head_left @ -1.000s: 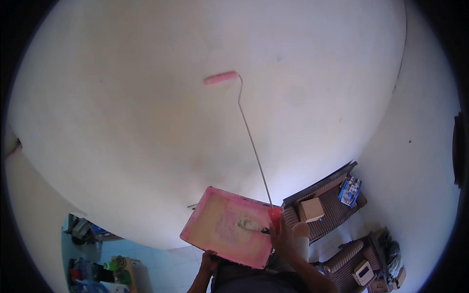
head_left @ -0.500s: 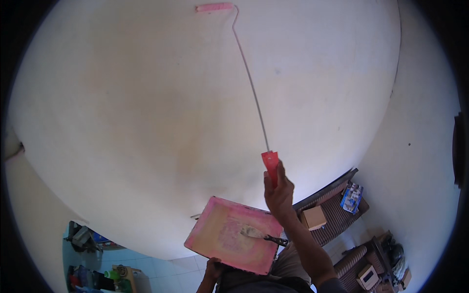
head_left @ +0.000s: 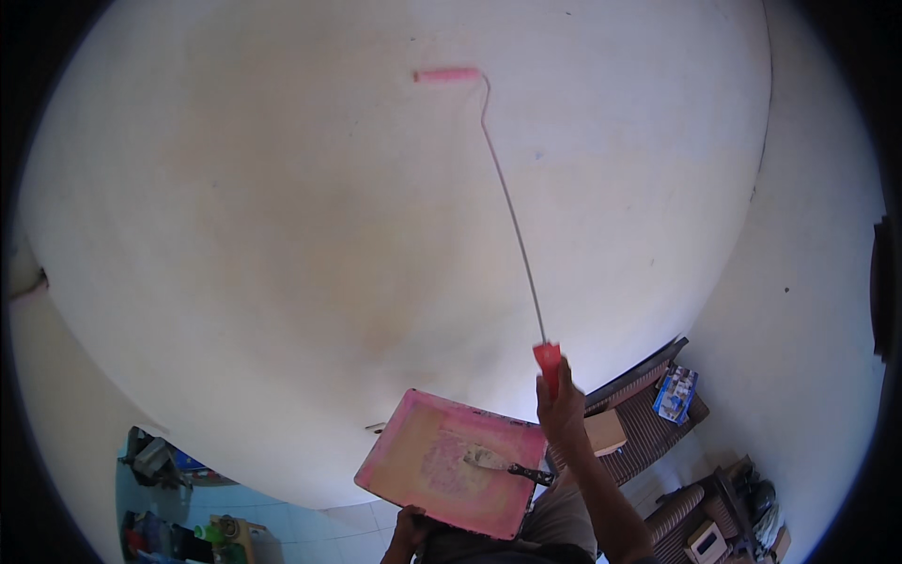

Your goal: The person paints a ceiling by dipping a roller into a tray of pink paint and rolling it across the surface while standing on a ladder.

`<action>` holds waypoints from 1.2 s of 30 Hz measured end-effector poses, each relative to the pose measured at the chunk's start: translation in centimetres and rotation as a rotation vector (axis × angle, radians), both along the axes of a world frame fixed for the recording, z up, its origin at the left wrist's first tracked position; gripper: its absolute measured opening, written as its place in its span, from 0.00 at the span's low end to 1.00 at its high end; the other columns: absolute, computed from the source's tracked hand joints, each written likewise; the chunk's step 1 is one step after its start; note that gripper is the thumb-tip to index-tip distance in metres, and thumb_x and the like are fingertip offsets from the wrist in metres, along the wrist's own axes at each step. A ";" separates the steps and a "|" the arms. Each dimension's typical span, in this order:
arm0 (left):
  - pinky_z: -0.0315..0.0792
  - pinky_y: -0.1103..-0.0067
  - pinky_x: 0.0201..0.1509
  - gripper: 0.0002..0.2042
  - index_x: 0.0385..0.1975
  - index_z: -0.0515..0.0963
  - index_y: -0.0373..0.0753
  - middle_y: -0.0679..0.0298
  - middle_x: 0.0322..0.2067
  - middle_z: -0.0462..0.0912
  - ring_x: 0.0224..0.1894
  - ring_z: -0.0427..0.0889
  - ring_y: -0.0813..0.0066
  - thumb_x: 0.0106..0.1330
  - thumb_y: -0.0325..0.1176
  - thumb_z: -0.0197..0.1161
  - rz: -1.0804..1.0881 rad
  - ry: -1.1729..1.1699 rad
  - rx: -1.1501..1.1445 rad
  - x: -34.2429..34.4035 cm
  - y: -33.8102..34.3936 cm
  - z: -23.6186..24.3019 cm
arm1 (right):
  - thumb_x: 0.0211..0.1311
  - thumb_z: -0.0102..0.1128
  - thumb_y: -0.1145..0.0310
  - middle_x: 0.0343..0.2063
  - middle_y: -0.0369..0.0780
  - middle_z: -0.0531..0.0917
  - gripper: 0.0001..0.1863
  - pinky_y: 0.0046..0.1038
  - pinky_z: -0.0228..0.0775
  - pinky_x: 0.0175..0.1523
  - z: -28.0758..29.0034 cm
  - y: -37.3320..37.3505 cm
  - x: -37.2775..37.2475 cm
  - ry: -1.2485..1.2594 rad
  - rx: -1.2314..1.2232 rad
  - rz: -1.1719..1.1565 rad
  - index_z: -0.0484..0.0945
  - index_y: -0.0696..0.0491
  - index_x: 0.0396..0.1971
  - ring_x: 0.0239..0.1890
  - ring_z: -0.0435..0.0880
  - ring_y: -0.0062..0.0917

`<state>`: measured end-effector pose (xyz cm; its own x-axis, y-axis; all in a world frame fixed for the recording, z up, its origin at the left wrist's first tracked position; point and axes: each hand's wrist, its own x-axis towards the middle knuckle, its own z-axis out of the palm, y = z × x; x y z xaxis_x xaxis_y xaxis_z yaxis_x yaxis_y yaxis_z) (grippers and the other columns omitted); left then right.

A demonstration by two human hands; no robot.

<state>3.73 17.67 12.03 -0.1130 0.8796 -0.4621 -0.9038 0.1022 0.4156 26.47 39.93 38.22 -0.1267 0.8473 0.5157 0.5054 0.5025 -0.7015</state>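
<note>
The right hand (head_left: 562,411), fingers curled closed round the red handle of a paint roller (head_left: 548,357), hides the handle's lower end. The roller's pink sleeve (head_left: 447,74) is blurred, high against the wall (head_left: 282,235); how firmly it presses cannot be told. The left hand (head_left: 407,526) is partly closed on the near edge of a pink-rimmed tray (head_left: 404,461), some fingers out of sight. Clutter (head_left: 155,461) lower left is dim. A scraper (head_left: 484,458) lies in the tray, its handle overhanging the right edge. A cardboard box (head_left: 606,430), partly covered by the right forearm (head_left: 606,503), and a blue package (head_left: 676,393) sit on the striped sofa (head_left: 648,423). Wall spreads around the sleeve on every side.
</note>
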 end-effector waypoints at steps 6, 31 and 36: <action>0.66 0.58 0.57 0.27 0.47 0.63 0.31 0.52 0.42 0.71 0.48 0.71 0.53 0.42 0.29 0.55 -0.024 -0.078 0.000 -1.6 -0.6 -3.2 | 0.61 0.51 0.67 0.33 0.57 0.77 0.23 0.41 0.72 0.33 -0.6 -0.5 0.1 0.042 0.103 -0.014 0.61 0.62 0.53 0.34 0.77 0.54; 0.64 0.55 0.58 0.34 0.55 0.60 0.32 0.49 0.48 0.68 0.52 0.68 0.49 0.41 0.30 0.57 -0.017 -0.064 0.044 -1.1 0.0 -2.5 | 0.60 0.51 0.72 0.34 0.55 0.76 0.24 0.40 0.70 0.29 -11.5 -2.4 8.1 -0.129 -0.002 -0.072 0.60 0.59 0.55 0.28 0.77 0.49; 0.65 0.55 0.56 0.30 0.52 0.62 0.32 0.51 0.45 0.70 0.50 0.70 0.51 0.42 0.29 0.56 -0.023 -0.059 0.048 -1.0 0.0 -1.6 | 0.58 0.55 0.72 0.31 0.57 0.77 0.27 0.39 0.70 0.25 -8.1 2.7 8.0 -0.066 0.378 -0.071 0.57 0.65 0.55 0.24 0.77 0.47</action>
<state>2.71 17.68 10.44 -0.0664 0.9030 -0.4246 -0.9244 0.1045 0.3667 34.51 42.66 30.12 -0.1177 0.6070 0.7859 0.5858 0.6815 -0.4386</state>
